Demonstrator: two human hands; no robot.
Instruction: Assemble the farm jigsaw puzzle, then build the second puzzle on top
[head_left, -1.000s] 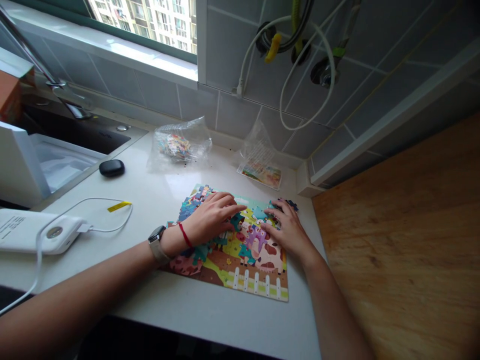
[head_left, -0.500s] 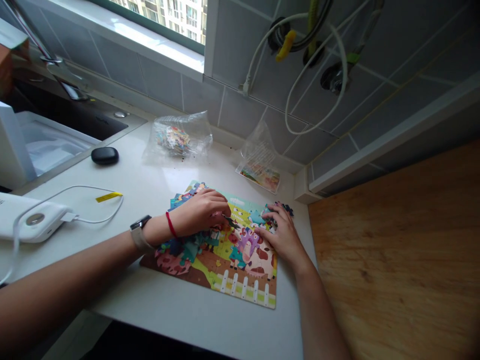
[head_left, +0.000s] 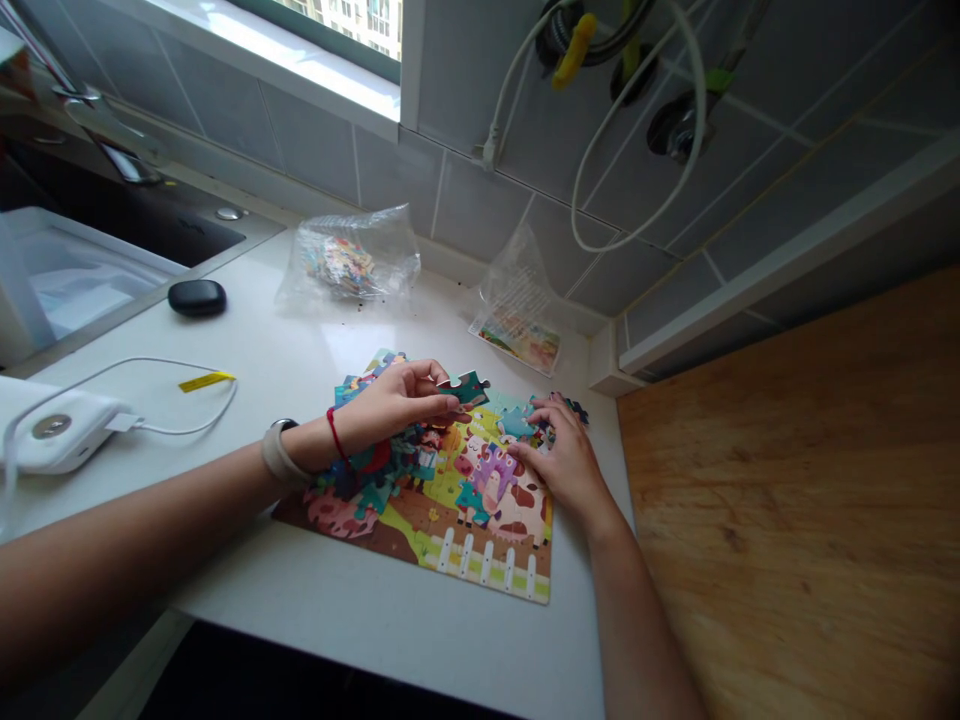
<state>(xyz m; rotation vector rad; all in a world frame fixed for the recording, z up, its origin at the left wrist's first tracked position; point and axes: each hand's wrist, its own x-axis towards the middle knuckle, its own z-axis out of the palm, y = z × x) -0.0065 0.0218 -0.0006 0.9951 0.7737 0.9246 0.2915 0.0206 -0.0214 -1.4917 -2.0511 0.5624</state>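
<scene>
A teal puzzle piece [head_left: 466, 388] is pinched between the thumb and fingers of my left hand [head_left: 412, 392], raised over the upper part of the jigsaw puzzle [head_left: 480, 560]. The puzzle shows a farm scene with cows and a white fence. Loose pieces [head_left: 367, 490] are heaped on its left side, partly under my left wrist. My right hand [head_left: 564, 455] rests on the puzzle's right edge, fingers apart, beside a light blue piece [head_left: 516, 422]. A purple piece [head_left: 493, 470] lies near its thumb. More dark pieces [head_left: 577, 410] sit just beyond the right fingers.
Behind the puzzle lie a clear bag of pieces [head_left: 341, 262] and another bag over a picture card [head_left: 521, 340]. On the left are a black case [head_left: 196, 297], a white power bank [head_left: 56, 425] with a cable, and a sink [head_left: 172, 235]. A wooden board [head_left: 795, 500] borders the right.
My left hand has lifted from the puzzle's surface and turned, with the teal puzzle piece now visible in its fingers. My right hand has stayed nearly in place. The view has shifted slightly.
</scene>
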